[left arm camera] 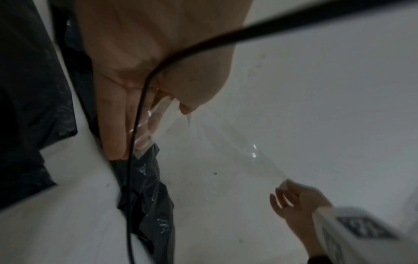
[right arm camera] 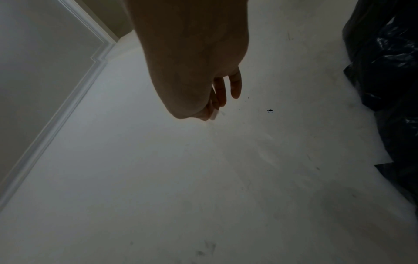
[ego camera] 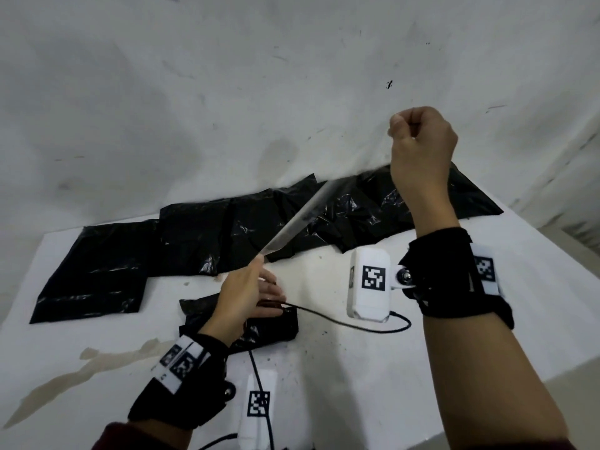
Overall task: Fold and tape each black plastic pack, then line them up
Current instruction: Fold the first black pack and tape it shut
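Left hand (ego camera: 250,289) grip pinching clear shiny tape strip (ego camera: 293,222) | right hand (ego camera: 418,138) at 2 o'clock pinching far end | crumpled black plastic pack (ego camera: 259,323) underneath: light, limp, slippery; hold at folded edge

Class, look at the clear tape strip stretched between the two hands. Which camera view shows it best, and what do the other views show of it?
The head view: the whole tape strip runs from the left hand up to the right hand. The left wrist view shows it faint against the wall. The right wrist view shows only a sliver at the fingertips.
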Demonstrator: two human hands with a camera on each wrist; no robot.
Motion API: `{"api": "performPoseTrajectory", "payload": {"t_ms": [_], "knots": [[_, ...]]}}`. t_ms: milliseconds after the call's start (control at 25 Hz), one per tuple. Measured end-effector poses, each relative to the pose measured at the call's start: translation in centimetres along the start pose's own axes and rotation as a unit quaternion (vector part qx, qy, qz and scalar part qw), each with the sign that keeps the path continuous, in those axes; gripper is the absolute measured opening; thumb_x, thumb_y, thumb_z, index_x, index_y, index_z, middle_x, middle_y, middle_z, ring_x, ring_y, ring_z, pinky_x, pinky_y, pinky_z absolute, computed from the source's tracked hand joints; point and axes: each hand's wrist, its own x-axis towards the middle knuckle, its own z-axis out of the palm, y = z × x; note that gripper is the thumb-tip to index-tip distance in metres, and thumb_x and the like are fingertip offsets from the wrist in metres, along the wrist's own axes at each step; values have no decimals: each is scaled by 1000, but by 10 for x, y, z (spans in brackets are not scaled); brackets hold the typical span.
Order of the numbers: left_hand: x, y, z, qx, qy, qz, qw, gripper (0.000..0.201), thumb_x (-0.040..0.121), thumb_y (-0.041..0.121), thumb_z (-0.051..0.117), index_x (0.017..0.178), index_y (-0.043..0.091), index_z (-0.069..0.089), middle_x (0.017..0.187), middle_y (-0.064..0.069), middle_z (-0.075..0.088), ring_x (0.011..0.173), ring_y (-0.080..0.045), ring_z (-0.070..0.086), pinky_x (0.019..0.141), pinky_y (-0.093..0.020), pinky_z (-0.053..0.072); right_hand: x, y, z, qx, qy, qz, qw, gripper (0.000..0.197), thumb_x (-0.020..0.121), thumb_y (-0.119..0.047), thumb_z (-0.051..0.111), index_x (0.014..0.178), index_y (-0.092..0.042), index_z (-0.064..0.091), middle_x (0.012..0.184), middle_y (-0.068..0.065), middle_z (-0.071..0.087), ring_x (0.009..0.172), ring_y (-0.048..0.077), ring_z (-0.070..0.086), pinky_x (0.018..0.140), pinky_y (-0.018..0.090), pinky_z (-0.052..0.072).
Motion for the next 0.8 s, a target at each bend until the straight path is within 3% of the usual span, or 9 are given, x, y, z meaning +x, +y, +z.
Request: {"api": "performPoseTrajectory", "payload": {"t_ms": [120, 240, 360, 520, 640, 800], "knots": [[-10, -7, 2, 86, -17, 58, 994, 48, 94, 40, 47, 84, -4, 62, 70, -23, 68, 66, -33, 69, 50, -38, 56, 9, 0, 0, -6, 3, -2, 1000, 16, 94, -10, 51, 96, 1, 62, 82, 3, 58, 57, -16, 49, 58, 0, 33], [-17, -16, 5, 153, -81, 108, 979, 41, 89, 36, 57, 80, -4, 64, 66, -19, 67, 60, -33, 66, 44, -33, 53, 20, -2, 3, -16, 2, 3, 1000, 17, 94, -10, 50, 98, 2, 62, 84, 3, 58, 62, -4, 48, 59, 0, 34], [-21, -30, 9, 212, -154, 141, 955, 22, 80, 21, 72, 80, 0, 63, 62, -13, 64, 51, -23, 63, 41, -26, 46, 33, -6, 7, -21, -6, -5, 1000, 18, 93, -10, 49, 97, 1, 63, 86, 3, 58, 74, 7, 50, 60, 1, 35], [-23, -50, 14, 192, -197, 100, 956, 13, 82, 6, 67, 93, 12, 62, 61, -6, 66, 36, -17, 54, 34, -21, 36, 46, -17, 7, -34, -36, -40, 998, 13, 92, -8, 47, 88, -6, 59, 86, 0, 56, 67, -1, 47, 60, 1, 36], [-20, -62, 11, 219, -201, 59, 953, 6, 91, 10, 56, 91, 14, 61, 58, -4, 66, 30, -12, 45, 35, -20, 33, 51, -24, 6, -24, -19, -60, 998, 13, 93, -8, 46, 83, -13, 52, 75, -8, 52, 64, -3, 46, 62, 5, 39], [-22, -68, 4, 350, -293, 36, 889, 15, 90, 26, 59, 92, 12, 65, 59, -1, 64, 33, -6, 43, 39, -17, 36, 58, -36, 1, -3, 8, -85, 996, 12, 93, -11, 48, 83, -13, 55, 71, -13, 49, 62, -4, 47, 61, 4, 38]]}}
